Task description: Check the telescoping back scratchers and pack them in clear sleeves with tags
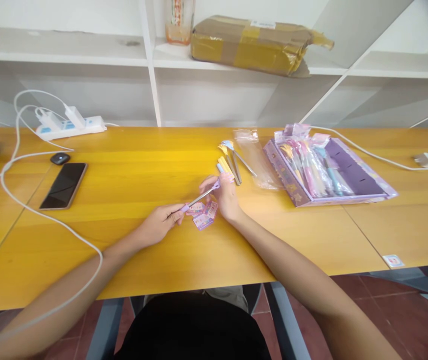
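Observation:
A purple back scratcher with a metal shaft is stretched slantwise between my two hands. My left hand is closed around its lower end. At the upper end, my right hand has its fingers closed about the purple part, hiding some of it. Several small pink and purple printed cards lie on the table just below the shaft. Beyond my right hand rest a yellow back scratcher and a blue one, both with metal shafts.
A clear plastic bag lies left of a purple display box with several wrapped back scratchers. A phone, power strip and white cable are at left. A taped carton sits on the shelf.

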Action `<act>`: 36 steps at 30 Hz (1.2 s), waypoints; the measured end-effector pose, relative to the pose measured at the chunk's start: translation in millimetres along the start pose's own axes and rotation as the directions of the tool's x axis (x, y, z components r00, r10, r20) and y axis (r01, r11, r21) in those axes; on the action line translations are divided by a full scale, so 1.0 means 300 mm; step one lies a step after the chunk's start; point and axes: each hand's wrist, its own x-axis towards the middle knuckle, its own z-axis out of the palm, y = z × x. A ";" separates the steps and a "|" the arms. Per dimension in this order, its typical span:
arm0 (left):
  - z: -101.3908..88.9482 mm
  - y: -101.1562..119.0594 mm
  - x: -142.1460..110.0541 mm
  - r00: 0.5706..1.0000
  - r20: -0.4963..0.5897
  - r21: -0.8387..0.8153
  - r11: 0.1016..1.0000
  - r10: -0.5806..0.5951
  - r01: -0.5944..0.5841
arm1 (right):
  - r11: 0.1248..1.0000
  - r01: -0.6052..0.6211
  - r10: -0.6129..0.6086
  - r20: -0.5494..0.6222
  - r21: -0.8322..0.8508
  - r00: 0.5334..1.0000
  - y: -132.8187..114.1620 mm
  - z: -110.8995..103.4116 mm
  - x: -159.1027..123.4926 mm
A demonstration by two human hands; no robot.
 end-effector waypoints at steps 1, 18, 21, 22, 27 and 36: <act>0.000 0.000 0.000 1.000 -0.001 -0.001 1.000 0.000 0.000 | 1.000 0.004 -0.004 -0.001 0.010 1.000 0.003 0.007 -0.003; -0.002 -0.038 0.013 0.998 0.024 -0.052 0.997 0.058 -0.057 | 1.000 -0.012 0.012 -0.011 0.002 1.000 0.067 0.065 -0.036; -0.004 -0.035 0.014 0.998 0.027 -0.049 0.997 0.054 -0.053 | 0.999 -0.019 0.018 0.021 0.032 1.000 0.067 0.065 -0.040; -0.004 -0.034 0.014 0.998 0.029 -0.049 0.997 0.056 -0.055 | 0.999 -0.018 0.016 0.035 0.045 0.999 0.065 0.065 -0.041; -0.001 -0.036 0.018 0.999 0.022 -0.077 0.996 0.049 -0.047 | 1.000 -0.018 0.017 0.065 0.011 0.998 0.051 0.069 -0.041; -0.002 -0.020 0.015 1.000 0.019 -0.173 0.985 0.023 -0.020 | 0.985 -0.132 0.143 0.096 -0.109 0.985 -0.008 0.046 -0.003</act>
